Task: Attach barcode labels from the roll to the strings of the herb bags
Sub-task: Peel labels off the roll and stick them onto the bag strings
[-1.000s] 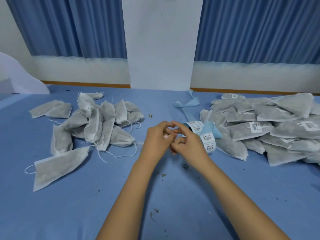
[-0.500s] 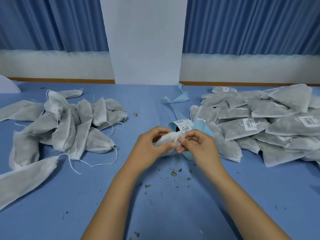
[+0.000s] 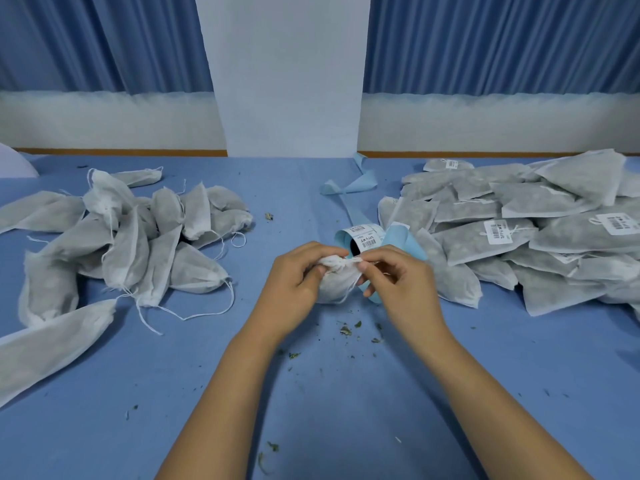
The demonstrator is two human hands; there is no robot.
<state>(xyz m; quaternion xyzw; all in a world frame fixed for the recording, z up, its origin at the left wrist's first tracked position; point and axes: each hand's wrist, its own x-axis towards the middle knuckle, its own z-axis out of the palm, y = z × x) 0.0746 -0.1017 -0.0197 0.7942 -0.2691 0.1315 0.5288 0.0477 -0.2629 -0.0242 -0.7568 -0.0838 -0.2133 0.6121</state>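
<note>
Herb bag (image 3: 337, 282), unseen one second ago: left hand (image 3: 294, 284) grip round body, right hand (image 3: 403, 289) pinching neck

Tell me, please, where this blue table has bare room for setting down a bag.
Bare blue table lies near-right, below the labelled grey bag pile, and centre-far, between the unlabelled white bag pile and blue backing strip. Around the label roll it is crowded.

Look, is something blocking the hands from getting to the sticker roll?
Nothing visible blocks it. The label roll lies close behind the left hand and right hand. Both hands are gripping one herb bag, though, so one would probably have to let go first.
</note>
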